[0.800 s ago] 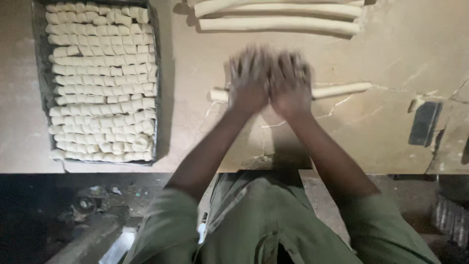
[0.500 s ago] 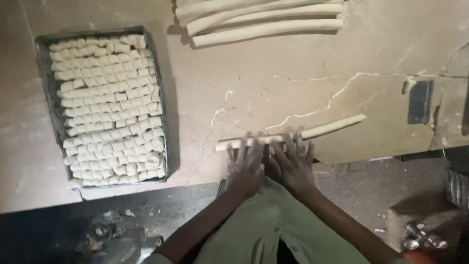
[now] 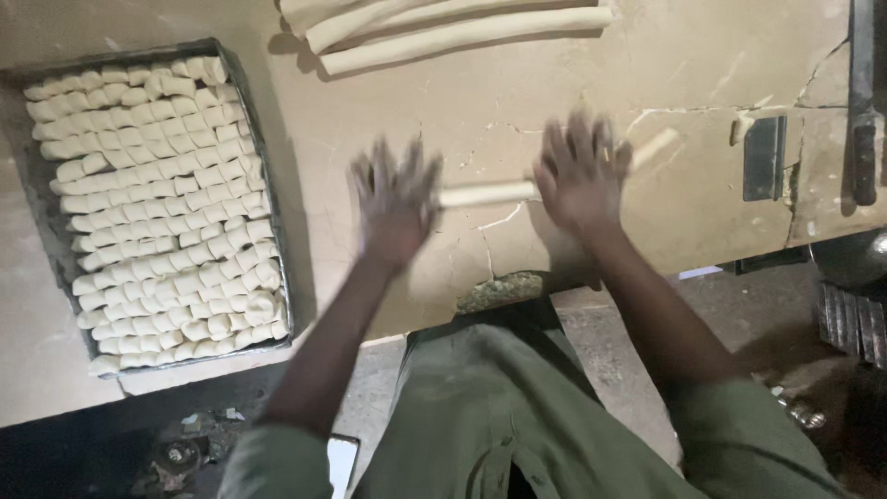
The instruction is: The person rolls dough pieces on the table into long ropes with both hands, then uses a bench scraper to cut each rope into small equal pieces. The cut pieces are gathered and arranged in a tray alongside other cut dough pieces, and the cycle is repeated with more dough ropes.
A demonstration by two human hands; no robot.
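My left hand (image 3: 395, 199) and right hand (image 3: 580, 171), fingers spread flat, press the long pale dough rope (image 3: 485, 193) on the tan desk (image 3: 462, 120).

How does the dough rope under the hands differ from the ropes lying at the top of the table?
The dough rope under the hands is thinner than the finished ropes at the top. It lies alone, pressed by the left hand and right hand, while the top ropes lie side by side, touching each other and untouched by either hand. It sits near the table's front edge; they sit at the far edge. All share the same pale dough colour.
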